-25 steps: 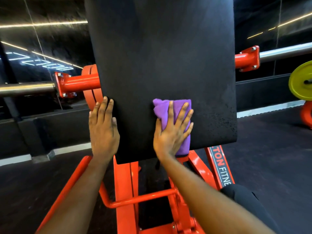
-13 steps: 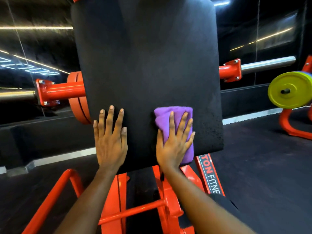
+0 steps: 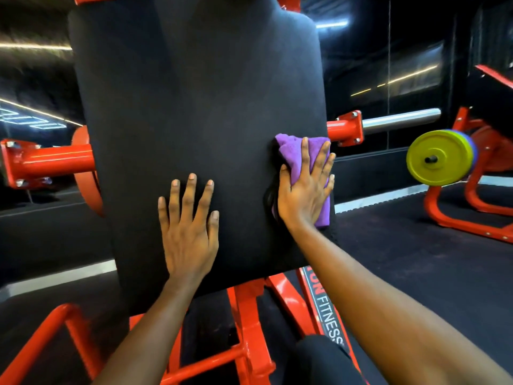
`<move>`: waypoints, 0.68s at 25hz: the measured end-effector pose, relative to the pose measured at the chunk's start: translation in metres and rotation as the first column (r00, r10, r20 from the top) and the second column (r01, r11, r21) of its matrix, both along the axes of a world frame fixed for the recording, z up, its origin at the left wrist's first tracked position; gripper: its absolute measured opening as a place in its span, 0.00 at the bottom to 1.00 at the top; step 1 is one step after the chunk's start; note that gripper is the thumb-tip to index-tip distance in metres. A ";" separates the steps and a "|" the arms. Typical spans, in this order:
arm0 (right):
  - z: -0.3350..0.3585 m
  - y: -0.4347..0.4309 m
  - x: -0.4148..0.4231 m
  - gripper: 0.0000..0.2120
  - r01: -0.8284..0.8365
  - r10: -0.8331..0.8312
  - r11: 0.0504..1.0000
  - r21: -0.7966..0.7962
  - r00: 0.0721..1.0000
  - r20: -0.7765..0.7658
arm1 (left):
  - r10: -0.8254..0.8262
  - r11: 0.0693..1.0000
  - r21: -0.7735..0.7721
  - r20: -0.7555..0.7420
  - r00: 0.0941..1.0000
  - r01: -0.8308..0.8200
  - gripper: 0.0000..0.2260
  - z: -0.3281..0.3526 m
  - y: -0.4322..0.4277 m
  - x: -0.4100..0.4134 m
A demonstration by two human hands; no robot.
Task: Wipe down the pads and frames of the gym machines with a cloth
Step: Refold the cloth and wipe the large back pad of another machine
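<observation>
A large black pad [image 3: 200,112] on an orange machine frame [image 3: 247,315] fills the middle of the view. My right hand [image 3: 304,187] lies flat with straight fingers on a folded purple cloth [image 3: 294,151], pressing it against the pad's right edge. My left hand [image 3: 188,229] rests flat on the lower middle of the pad, fingers spread and straight, holding nothing.
Orange arms with steel bars stick out on the left [image 3: 47,159] and right [image 3: 383,123] of the pad. A yellow weight plate [image 3: 440,157] sits on another orange machine at the right. Dark rubber floor [image 3: 416,273] lies around the machine.
My right hand has slid the cloth up and to the right, to the pad's right edge. My left hand has moved from the pad's left edge to its lower middle.
</observation>
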State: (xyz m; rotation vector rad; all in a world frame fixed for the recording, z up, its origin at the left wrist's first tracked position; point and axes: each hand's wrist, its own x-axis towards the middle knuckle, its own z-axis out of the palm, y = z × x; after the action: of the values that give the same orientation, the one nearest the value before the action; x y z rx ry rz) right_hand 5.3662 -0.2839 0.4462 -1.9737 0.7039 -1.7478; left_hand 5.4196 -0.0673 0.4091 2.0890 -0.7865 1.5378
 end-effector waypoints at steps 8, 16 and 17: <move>-0.102 -0.005 -0.015 0.33 -0.004 -0.001 0.997 0.083 0.998 0.057 | 0.063 0.997 0.039 -0.012 0.998 -0.062 0.25 -0.008 -0.004 0.003; -0.091 0.026 -0.004 0.33 -0.045 -0.013 0.949 0.311 0.983 0.183 | 0.059 0.997 0.046 0.007 0.998 -0.059 0.26 -0.009 -0.006 0.005; -0.081 0.044 0.001 0.33 -0.026 -0.008 0.969 0.248 0.991 0.136 | 0.056 0.997 0.045 0.012 0.998 -0.056 0.26 -0.009 -0.004 0.005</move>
State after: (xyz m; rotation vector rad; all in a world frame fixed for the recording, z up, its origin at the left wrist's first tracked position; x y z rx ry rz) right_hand 5.3676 -0.2399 0.3655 -1.6714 0.8213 -1.6791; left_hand 5.4245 -0.0717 0.4001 2.1543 -0.7798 1.5754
